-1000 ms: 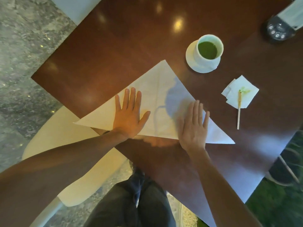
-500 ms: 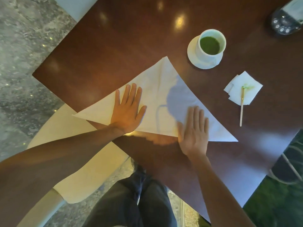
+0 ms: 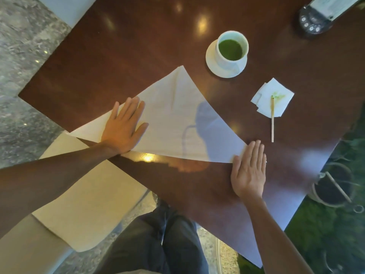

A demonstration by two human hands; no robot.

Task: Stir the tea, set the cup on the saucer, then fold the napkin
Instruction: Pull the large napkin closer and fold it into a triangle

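White napkin (image 3: 169, 119) folded triangular, left hand (image 3: 123, 128) flat on it, right hand (image 3: 248, 172) fingers straight on its right corner

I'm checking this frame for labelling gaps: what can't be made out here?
- Head view: napkin right corner, covered by the right hand.
- Head view: napkin under the left hand, hidden by the palm.
- Head view: dark device at top right, cut by the frame edge.
- Head view: saucer far rim, behind the cup.
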